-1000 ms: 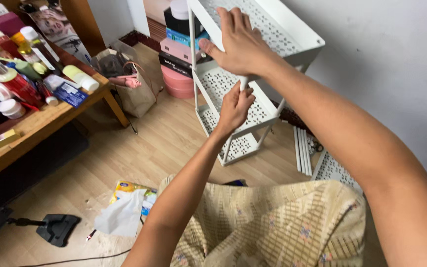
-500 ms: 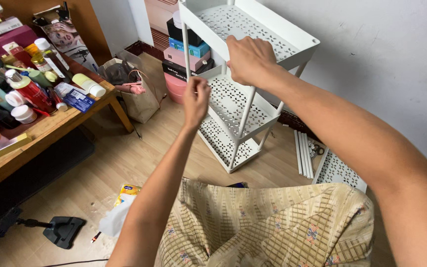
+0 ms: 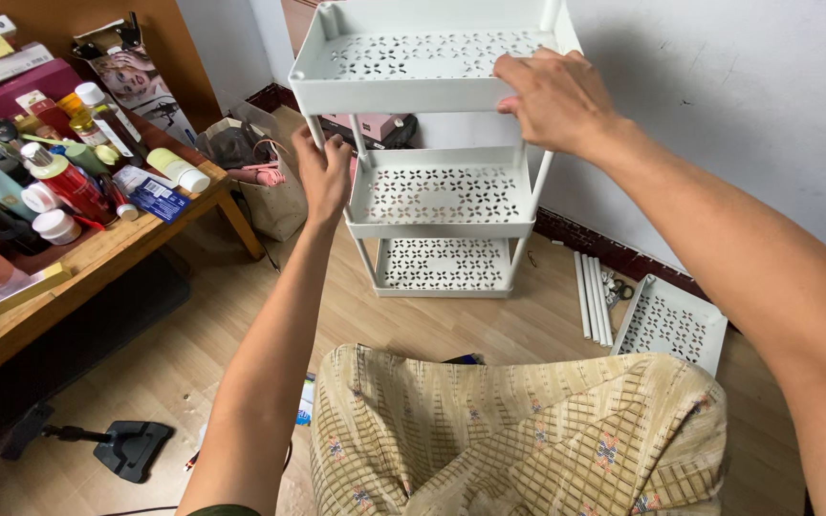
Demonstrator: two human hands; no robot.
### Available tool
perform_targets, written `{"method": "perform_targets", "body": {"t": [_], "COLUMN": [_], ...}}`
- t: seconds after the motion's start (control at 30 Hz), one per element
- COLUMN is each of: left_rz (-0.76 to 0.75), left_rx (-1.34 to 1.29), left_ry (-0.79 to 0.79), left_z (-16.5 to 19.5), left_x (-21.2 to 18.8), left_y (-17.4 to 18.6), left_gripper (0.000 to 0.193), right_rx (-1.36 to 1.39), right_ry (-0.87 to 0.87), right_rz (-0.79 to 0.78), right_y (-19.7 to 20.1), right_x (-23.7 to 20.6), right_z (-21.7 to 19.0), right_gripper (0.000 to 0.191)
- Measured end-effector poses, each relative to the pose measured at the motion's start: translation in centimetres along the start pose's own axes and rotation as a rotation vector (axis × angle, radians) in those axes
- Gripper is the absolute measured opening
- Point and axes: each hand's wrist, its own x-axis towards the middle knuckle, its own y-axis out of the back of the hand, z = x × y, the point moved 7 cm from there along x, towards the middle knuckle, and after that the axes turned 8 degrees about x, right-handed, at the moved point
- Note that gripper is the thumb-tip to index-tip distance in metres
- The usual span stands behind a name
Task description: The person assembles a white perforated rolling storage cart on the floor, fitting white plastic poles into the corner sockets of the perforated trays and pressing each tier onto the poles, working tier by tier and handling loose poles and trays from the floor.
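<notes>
A white shelf rack (image 3: 442, 162) with three trays is stood upright on the wooden floor (image 3: 193, 334), close to the white wall (image 3: 719, 115). A wooden table (image 3: 69, 272) full of bottles is seen to its left. A spare white tray (image 3: 671, 325) is laid on the floor to its right, beside some white poles (image 3: 593, 296). The front edge of the top tray is gripped by the right hand (image 3: 552, 100), fingers curled over it. A thin front pole of the rack is wrapped by the closed left hand (image 3: 322, 172).
</notes>
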Motion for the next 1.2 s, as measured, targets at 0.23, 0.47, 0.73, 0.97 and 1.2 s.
{"method": "perform_targets", "body": {"t": [0.23, 0.47, 0.73, 0.97, 1.2], "left_rz": [-0.196, -0.251, -0.381, -0.321, -0.295], "left_rx": [-0.066, -0.126, -0.196, -0.138, -0.291], "left_ry": [0.105, 0.158, 0.283, 0.253, 0.203], "left_z": [-0.9, 0.8, 1.1, 3.5, 8.9], "left_x": [-1.6, -4.6, -7.5, -9.3, -11.5], "left_y": [-2.7, -7.5, -11.3, -13.5, -15.4], "left_gripper": [0.019, 0.018, 0.023, 0.031, 0.022], "right_rx": [-0.055, -0.060, -0.111, 0.041, 0.323], "right_ry": [-0.051, -0.245, -0.305, -0.408, -0.542], "right_rz": [0.098, 0.084, 0.173, 0.240, 0.384], "right_y": [-0.5, -2.4, -3.1, -3.8, -5.4], "right_x": [-1.6, -2.4, -1.7, -0.7, -0.7], "right_z": [4.6, 10.0, 12.4, 13.6, 17.2], "right_gripper": [0.027, 0.024, 0.033, 0.032, 0.031]}}
